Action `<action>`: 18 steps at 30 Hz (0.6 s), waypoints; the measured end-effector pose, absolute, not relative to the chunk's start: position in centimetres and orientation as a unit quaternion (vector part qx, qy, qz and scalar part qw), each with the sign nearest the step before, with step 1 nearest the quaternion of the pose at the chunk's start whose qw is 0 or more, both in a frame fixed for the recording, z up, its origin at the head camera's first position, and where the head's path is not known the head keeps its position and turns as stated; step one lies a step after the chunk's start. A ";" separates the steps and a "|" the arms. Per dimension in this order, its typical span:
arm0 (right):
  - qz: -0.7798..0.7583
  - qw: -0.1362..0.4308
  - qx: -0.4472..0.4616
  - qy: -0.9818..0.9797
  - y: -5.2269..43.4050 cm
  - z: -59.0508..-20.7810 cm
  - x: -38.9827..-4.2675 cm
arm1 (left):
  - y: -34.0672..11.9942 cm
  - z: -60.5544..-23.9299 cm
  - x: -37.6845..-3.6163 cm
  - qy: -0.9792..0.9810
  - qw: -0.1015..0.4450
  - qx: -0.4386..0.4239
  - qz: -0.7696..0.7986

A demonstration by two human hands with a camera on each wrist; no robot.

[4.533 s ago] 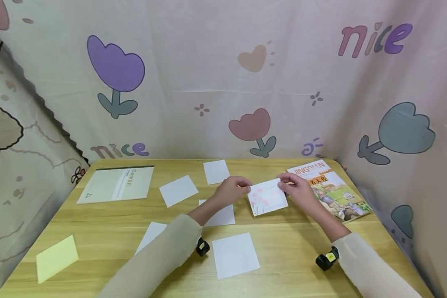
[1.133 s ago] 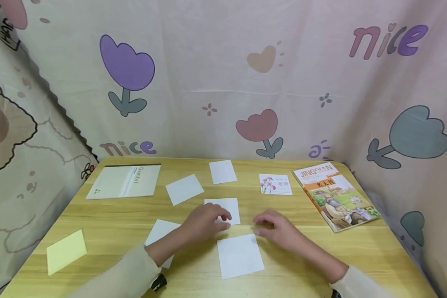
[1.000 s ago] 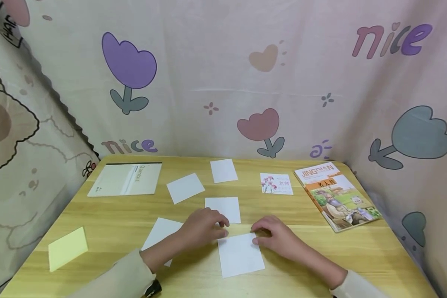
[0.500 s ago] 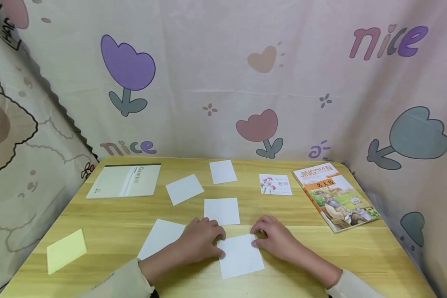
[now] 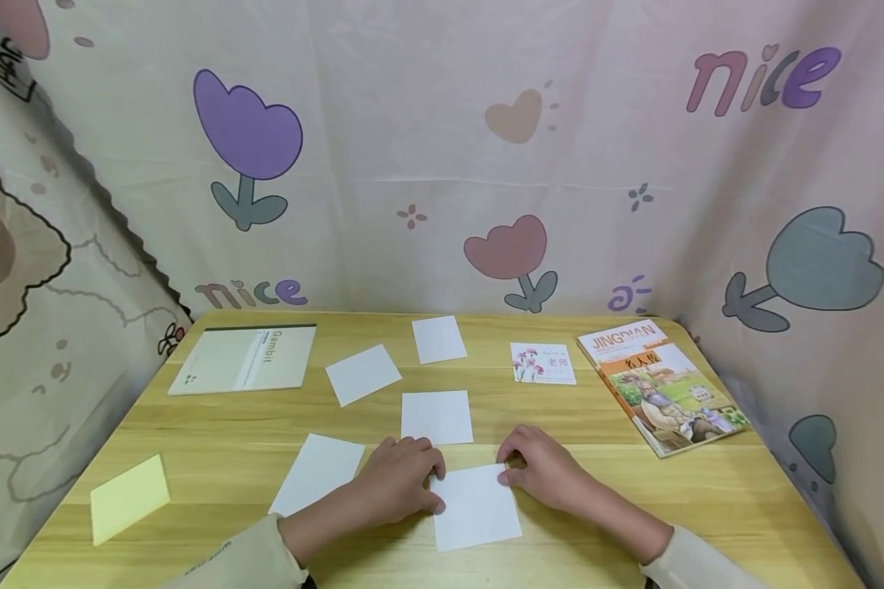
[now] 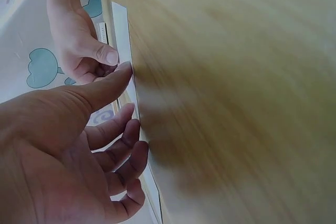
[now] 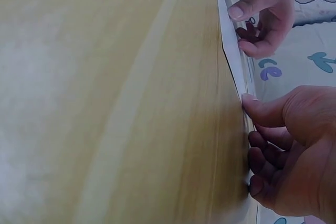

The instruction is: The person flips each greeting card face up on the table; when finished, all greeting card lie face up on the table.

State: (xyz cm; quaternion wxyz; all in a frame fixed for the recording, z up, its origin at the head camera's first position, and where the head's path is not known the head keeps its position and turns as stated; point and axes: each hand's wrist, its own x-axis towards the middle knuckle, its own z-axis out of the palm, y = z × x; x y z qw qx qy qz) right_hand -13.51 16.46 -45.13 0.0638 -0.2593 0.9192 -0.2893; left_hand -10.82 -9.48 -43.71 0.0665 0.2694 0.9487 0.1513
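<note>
1. While the desk (image 5: 214,442) filled the lower half of the head view, its flat wood gave nothing to catch under a paper edge, so lifting cleanly would have called for sliding a fingertip beneath a corner rather than pressing down.
2. At the right of the frame lay a picture book (image 5: 659,384), with a pale notebook (image 5: 243,357) at the upper left of the desk; both sat well apart from the work.
3. Just below centre lay the white square sheet (image 5: 477,511), flat, with other white sheets (image 5: 436,416) beyond it, a flowered card (image 5: 542,363) further back and a yellow sheet (image 5: 128,497) at lower left.
4. On the sheet's upper left corner rested the left hand (image 5: 401,483), fingers loosely bent, thumb at the edge.
5. At the upper right corner the right hand (image 5: 541,466) pinched the edge between thumb and curled fingers, as the wrist views suggested; an even lift from both corners would likely have avoided creasing.
</note>
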 end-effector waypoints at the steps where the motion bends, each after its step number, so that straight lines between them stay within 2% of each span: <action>1: -0.290 0.064 -0.259 0.919 16.5 -45.1 -13.5 | -9.5 -43.7 -10.8 0.949 0.068 0.269 0.152; 14: -0.296 0.069 -0.252 0.919 16.3 -44.8 -13.5 | -9.4 -43.8 -10.7 0.946 0.069 0.271 0.165; 18: -0.312 0.087 -0.247 0.913 16.3 -44.8 -13.3 | -9.4 -43.8 -10.6 0.946 0.074 0.268 0.166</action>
